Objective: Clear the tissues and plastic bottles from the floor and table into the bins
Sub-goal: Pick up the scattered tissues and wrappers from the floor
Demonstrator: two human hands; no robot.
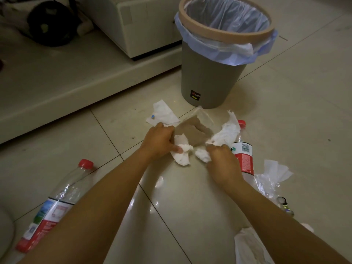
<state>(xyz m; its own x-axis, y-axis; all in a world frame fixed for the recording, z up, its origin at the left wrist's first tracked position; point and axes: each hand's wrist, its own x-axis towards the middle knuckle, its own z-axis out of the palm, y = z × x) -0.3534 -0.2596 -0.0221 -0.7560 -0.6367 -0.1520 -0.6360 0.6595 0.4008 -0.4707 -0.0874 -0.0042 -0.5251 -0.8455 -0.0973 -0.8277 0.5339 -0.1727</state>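
Now, both hands are down on the floor tiles, just short of the bin [209,73]. My left hand [160,141] has its fingers curled round a crumpled tissue [182,153]; my right hand [222,159] pinches another wad [202,156], which seems to run up into the bigger torn tissue [227,132] beside it. Both grips closed, nothing slack.

Tissue: near weightless, soft, crushes to nothing. It tears if dragged, so best bunched from the middle into the palm, not pulled by a corner. A flat tissue [162,114] lies just past my left knuckles, near the bin's foot. It will want a pinch at its raised fold. More tissue near my right forearm [247,244] and one by a clear plastic wrapper [266,185], right side.

Bottles: one [242,149] lies touching my right hand's outer side, red cap pointing toward the bin; another [51,206] lies under my left forearm. Both look empty, so light, springy-walled, a bit slick. I would take each round the labelled middle or the neck.

Something thin and clear [196,119] sits between the hands and the bin; cannot tell what.
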